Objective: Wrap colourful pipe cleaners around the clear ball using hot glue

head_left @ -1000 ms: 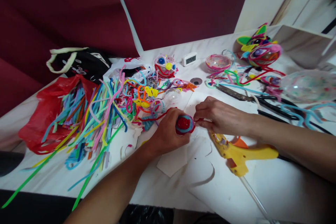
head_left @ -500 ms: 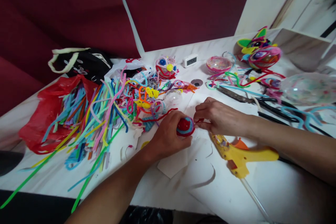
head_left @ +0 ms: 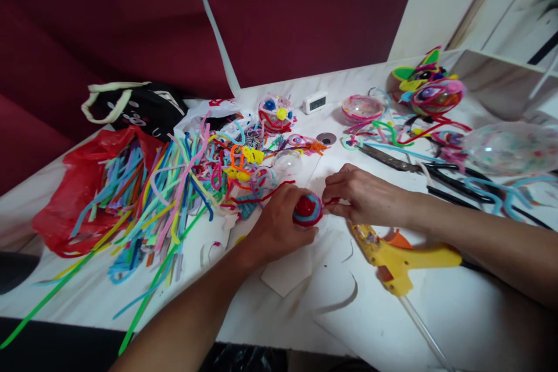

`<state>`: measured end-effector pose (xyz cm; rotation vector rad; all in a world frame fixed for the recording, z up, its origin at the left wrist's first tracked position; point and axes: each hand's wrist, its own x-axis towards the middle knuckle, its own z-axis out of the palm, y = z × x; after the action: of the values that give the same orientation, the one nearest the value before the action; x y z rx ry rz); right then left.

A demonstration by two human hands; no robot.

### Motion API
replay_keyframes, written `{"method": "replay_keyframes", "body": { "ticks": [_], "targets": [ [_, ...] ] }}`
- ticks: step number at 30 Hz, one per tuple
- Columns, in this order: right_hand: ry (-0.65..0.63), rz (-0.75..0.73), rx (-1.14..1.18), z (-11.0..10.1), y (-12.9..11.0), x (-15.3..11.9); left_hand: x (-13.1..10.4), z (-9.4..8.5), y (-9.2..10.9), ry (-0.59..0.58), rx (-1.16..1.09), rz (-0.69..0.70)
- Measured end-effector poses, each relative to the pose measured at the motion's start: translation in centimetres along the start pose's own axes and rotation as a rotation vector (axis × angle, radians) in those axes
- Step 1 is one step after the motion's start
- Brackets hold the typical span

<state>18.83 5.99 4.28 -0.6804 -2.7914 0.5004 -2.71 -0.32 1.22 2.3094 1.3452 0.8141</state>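
Note:
My left hand [head_left: 285, 224] is wrapped round a small ball [head_left: 307, 210] covered with red and light blue pipe cleaner coils. Close to its right side, the thumb and fingers of my right hand [head_left: 360, 193] are pinched on a thin red pipe cleaner end [head_left: 332, 201], mostly hidden by the fingertips. A red pipe cleaner strand [head_left: 279, 188] sticks out behind my left hand. Below my right wrist lies a yellow hot glue gun [head_left: 405, 261] with a clear glue stick [head_left: 421, 325] in its back end. A white paper piece [head_left: 288, 273] lies under my left hand.
Many pipe cleaners [head_left: 174, 186] spread out of a red plastic bag [head_left: 61, 203] at left. Scissors [head_left: 387, 158], a clear plastic shell [head_left: 510, 148] and decorated balls [head_left: 438, 96] are at right. A small digital clock [head_left: 315, 103] and a pink-rimmed bowl [head_left: 362, 108] stand behind.
Both hands stay almost in place around the ball, with only a slight shift of the fingers. The view has moved very slightly.

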Motion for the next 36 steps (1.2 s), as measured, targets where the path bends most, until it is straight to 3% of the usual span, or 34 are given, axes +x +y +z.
{"method": "replay_keyframes", "body": {
  "ticks": [7, 17, 36],
  "targets": [
    [0.004, -0.018, 0.018, 0.0, 0.3, -0.2, 0.0, -0.3, -0.5, -0.029, -0.031, 0.057],
    [0.017, -0.01, 0.001, 0.4, 0.2, 0.0, 0.2, 0.1, 0.4, 0.05, -0.055, 0.027],
    [0.0, -0.029, 0.01, 0.0, 0.1, 0.2, 0.4, -1.1, 1.0, -0.019, -0.087, -0.156]
  ]
}}
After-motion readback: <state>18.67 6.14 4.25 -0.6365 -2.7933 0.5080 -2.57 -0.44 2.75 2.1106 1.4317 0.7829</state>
